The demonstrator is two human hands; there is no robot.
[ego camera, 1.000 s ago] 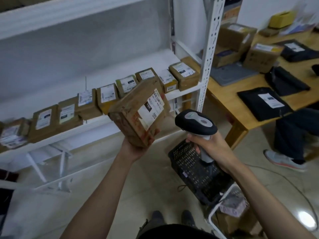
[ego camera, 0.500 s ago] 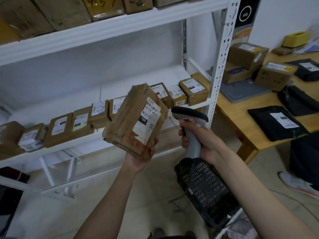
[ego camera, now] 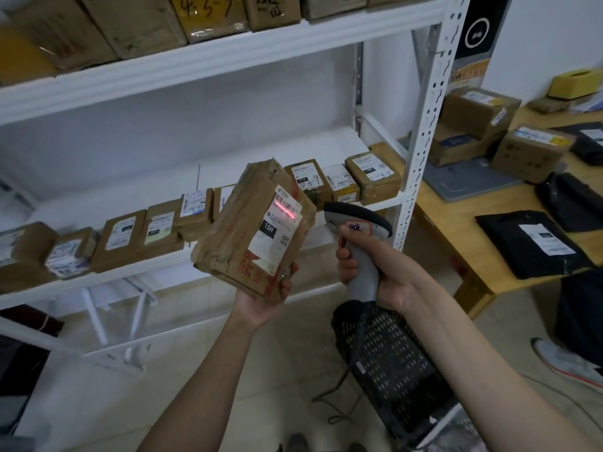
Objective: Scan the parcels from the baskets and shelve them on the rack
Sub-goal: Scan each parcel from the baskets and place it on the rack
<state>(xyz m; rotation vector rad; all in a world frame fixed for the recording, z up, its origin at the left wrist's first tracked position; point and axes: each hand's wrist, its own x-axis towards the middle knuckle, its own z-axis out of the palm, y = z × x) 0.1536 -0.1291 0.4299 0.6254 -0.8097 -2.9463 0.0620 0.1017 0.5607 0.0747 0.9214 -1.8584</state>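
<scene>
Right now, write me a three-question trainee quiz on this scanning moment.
1. True or false: the scanner's red line falls on the held parcel's label.
2. The right hand grips: A) a parcel B) the scanner C) the basket
3. Fill in: the left hand holds the parcel from ____.

Key: 1 true; 2 B; 3 below.

Shelf (ego camera: 208, 259) ahead of hands: parcel row (ego camera: 156, 230) fills front edge, bare board behind. Post (ego camera: 421, 151) stands just right of scanner (ego camera: 357, 230). Basket (ego camera: 398, 370) under right forearm.
</scene>
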